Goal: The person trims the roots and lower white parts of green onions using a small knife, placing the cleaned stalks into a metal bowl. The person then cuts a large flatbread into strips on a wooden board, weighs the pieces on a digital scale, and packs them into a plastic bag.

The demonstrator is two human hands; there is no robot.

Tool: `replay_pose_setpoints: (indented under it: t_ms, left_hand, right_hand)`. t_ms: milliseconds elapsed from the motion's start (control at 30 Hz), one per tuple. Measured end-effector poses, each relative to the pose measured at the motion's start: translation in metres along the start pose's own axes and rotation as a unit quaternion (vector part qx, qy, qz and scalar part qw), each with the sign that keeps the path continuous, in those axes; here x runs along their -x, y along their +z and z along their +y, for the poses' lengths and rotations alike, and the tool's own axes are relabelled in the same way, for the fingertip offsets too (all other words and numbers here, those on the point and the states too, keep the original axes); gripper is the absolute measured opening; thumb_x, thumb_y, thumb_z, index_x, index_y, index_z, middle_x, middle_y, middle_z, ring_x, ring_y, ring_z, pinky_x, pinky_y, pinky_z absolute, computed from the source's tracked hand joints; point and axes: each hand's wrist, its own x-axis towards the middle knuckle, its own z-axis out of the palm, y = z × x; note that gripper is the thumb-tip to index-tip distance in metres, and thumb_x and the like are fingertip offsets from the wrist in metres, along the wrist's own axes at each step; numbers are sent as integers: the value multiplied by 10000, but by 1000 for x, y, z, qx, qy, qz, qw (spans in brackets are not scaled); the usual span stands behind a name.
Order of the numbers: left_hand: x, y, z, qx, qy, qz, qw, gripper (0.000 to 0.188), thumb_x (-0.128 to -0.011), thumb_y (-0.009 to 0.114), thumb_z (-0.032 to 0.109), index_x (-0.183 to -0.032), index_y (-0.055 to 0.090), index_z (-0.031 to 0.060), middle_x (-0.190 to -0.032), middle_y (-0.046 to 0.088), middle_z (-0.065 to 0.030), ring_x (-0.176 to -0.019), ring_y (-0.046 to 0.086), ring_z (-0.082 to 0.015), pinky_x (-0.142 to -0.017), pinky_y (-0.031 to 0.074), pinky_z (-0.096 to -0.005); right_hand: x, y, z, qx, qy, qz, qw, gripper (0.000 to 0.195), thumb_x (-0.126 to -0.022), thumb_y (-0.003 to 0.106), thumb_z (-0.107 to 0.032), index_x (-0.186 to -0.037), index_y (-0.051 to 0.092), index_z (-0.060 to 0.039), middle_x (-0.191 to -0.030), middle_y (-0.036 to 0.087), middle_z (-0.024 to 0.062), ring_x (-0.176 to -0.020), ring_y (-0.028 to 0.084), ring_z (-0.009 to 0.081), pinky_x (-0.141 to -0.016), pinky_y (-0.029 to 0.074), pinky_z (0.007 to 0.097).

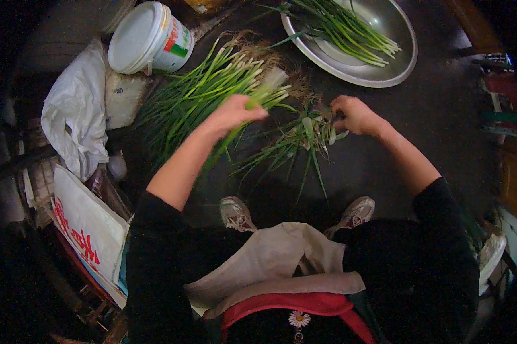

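My left hand (240, 112) is closed around a green onion (265, 88), blurred by motion, its pale end pointing up and away from me. Beneath that hand spreads a large heap of green onions (211, 81), roots turned to the far right and leaves to the left. To the right, my right hand (354, 115) hovers at the edge of a smaller pile of onion trimmings (303, 133), with roots, skins and limp leaves. Its fingers are curled, and whether they pinch anything is unclear. Cleaned green onions (357, 36) lie in a metal basin (406, 71) beyond it.
A lidded white bucket (172, 47) stands at the far left, near a crumpled white plastic bag (75, 107). Closer on the left is a white bag with red writing (90, 223). My shoes (237, 213) rest on the dark floor (370, 167), just short of the trimmings.
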Motion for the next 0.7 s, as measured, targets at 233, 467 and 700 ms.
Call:
replay_pose_setpoints:
  t_ms: [233,467,700]
  left_hand:
    - [-33,-49,-66,-374,-71,215,900,188,-738,612,242,-870,577,112,-823,571,-113,-770,567,-311,-641,448,-409]
    - [-31,-32,-58,-432,21,202,879,277,-762,587,192,-1015,517,102,-1049,461,-81,-864,538,-308,-709,447,-419]
    - [-35,-36,-56,-404,-23,201,892,241,-719,616,177,-892,537,28,-912,532,-123,-839,549,-314,-694,446,-420]
  right_hand:
    - [-3,6,-25,-56,-40,4,998,220,-616,673,-83,-771,549,10,-1120,496,165,-990,495,328,-818,416,367]
    - [-13,11,-40,-121,-35,78,989,275,-633,662,-135,-856,577,2,-925,570,174,-849,556,300,-742,443,354]
    - [-23,7,-61,-214,-18,100,972,233,-669,655,-131,-838,574,9,-755,600,131,-708,579,220,-659,451,321]
